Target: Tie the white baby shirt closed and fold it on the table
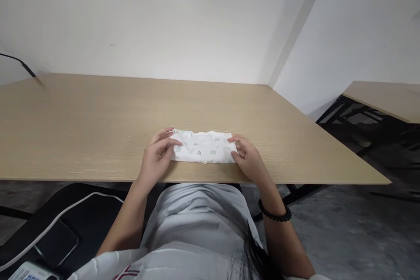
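Note:
A white garment (204,148), folded into a long flat strip with small animal prints, lies on the wooden table close to its front edge. Its upper edge is slightly wavy, with a shallow curve like a neckline. At the left end, my left hand (157,152) holds the fabric, thumb on top and fingers along the far corner. My right hand (247,155) grips the opposite end between thumb and fingers, some fingertips curled out of sight.
The light wooden table (98,113) ends at a white wall. A black cable (19,62) reaches its far left. Below left, a black chair (75,210) carries a dark phone-like slab (57,243) and a white cord (59,216). Another table (387,98) stands right.

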### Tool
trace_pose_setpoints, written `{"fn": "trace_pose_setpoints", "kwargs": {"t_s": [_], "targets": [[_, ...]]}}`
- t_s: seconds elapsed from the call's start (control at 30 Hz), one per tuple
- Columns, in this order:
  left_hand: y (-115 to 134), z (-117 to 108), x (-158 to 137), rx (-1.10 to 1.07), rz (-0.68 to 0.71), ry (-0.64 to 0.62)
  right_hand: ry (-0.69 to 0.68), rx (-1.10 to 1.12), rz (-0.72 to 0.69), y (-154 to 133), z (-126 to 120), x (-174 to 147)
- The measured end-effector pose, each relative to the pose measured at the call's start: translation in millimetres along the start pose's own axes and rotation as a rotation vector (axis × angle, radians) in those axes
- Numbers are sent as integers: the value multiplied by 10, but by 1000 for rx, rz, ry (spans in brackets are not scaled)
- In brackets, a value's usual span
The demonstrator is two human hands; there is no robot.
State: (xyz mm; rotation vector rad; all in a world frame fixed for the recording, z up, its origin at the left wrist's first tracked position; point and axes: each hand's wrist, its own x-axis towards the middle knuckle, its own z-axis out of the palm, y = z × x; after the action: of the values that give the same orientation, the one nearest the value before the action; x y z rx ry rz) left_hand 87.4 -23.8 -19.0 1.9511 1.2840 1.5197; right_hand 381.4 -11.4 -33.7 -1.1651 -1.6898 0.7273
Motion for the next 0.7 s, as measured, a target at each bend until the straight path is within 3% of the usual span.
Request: {"fn": "trace_pose_setpoints", "kwargs": {"t_s": [0.17,0.3,0.47,0.53,0.63,0.7], "targets": [[-51,35,-28,140,133,-9,69,-115,-58,0,20,-45],[-160,65,-3,388,39,-215,118,-335,-64,18,-2,-57],[-12,147,-47,643,13,-284,44,-559,-105,-43,6,-68],[94,186,-89,686,50,-394,0,-647,-109,-102,38,-81],[191,215,-132,736,34,-573,-188,-771,-49,-188,78,-120],[213,211,-136,789,-19,-595,-296,-831,22,-235,79,-152]]}}
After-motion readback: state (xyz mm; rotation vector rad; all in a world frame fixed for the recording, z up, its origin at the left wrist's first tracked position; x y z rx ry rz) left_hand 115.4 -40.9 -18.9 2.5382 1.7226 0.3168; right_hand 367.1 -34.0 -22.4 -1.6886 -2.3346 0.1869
